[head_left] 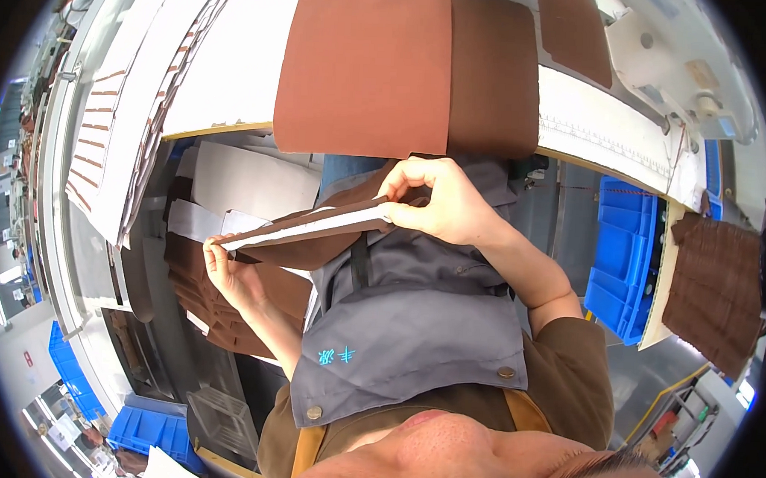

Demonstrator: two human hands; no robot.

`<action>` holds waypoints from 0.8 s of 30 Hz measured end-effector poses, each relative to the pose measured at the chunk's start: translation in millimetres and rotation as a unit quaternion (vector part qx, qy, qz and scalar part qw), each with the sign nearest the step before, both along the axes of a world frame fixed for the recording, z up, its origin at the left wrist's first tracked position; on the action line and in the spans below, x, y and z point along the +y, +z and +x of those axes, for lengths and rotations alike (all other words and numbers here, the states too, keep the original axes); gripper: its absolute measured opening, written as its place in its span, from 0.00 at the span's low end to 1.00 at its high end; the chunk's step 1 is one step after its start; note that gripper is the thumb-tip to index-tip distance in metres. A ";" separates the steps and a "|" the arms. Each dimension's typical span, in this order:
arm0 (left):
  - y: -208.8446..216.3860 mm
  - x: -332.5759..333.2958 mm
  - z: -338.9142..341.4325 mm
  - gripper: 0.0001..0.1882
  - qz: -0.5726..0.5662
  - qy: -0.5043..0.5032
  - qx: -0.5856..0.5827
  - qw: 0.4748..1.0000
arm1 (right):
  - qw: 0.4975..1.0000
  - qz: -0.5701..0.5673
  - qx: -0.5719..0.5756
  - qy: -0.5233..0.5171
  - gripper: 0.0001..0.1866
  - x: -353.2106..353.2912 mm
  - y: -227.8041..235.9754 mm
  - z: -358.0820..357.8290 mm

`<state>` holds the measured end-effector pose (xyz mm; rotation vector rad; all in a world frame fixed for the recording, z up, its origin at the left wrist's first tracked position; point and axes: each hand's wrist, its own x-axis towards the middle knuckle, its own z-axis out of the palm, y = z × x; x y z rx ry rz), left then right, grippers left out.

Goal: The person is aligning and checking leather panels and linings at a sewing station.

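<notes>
Between my hands stretches a brown fabric piece (310, 246) with a white strip along its upper edge, held above my lap. The fingers of my left hand (230, 273) pinch its left end, which hangs lower. At the right end, my right hand (444, 203) grips the edge between thumb and curled fingers. Just beyond lies a large brown panel (365, 67) on the white table (228, 70), its right part darker and its near edge hanging over the table's front edge. Folds hide part of the held piece.
A sewing machine (682, 55) stands at the far right, near a printed ruler scale (605, 142). Left are sheets with brown strips (97, 132). Stacked brown pieces (213, 304) and pale sheets (240, 177) lie beside my lap. Blue crates (623, 258) stand right; brown fabric (714, 288) hangs beyond.
</notes>
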<state>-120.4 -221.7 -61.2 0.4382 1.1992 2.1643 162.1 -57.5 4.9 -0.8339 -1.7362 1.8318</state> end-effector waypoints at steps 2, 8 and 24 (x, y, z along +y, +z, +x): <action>-3.1 -1.2 -1.5 0.07 0.003 -0.010 -0.027 1.000 | 1.000 -0.025 0.000 0.007 0.06 -3.0 -1.0 -1.0; -16.7 -7.7 -11.3 0.10 -0.012 -0.057 -0.122 0.991 | 0.999 -0.038 0.000 0.009 0.06 -2.5 1.8 -5.7; -29.0 -7.9 -14.7 0.10 -0.016 -0.077 -0.208 0.975 | 0.993 0.109 0.022 -0.042 0.14 -12.9 5.5 -4.8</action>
